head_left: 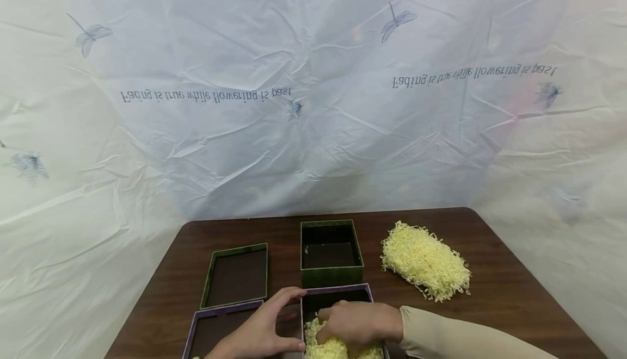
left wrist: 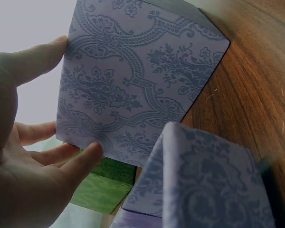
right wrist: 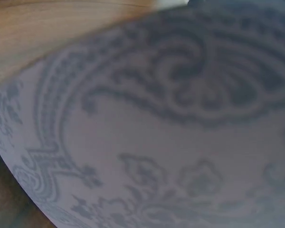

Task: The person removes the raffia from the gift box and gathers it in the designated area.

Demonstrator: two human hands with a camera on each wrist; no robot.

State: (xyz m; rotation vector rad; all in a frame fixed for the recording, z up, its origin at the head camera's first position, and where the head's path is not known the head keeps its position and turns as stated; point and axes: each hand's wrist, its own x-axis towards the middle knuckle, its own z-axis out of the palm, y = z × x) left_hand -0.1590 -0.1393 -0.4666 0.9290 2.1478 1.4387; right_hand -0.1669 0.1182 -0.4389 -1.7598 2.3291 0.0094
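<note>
A patterned purple box [head_left: 338, 289] stands at the near side of the table, holding yellow shredded paper [head_left: 325, 350]. My right hand [head_left: 360, 321] reaches down into it, fingers bent into the shreds, their tips hidden. Against the box's left wall rests my left hand [head_left: 264, 329], thumb and fingers spread. The left wrist view has these fingertips along the edge of the floral-printed box wall [left wrist: 128, 71]. That same print, blurred, fills most of the right wrist view as a box wall [right wrist: 133, 123].
Left of the box lies a purple lid [head_left: 220, 333], partly behind my left hand. Beyond it sits a green lid [head_left: 237, 278]. A green box [head_left: 333, 277] with a dark inside is just past the purple one. Toward the right is a heap of yellow shredded paper [head_left: 426, 262].
</note>
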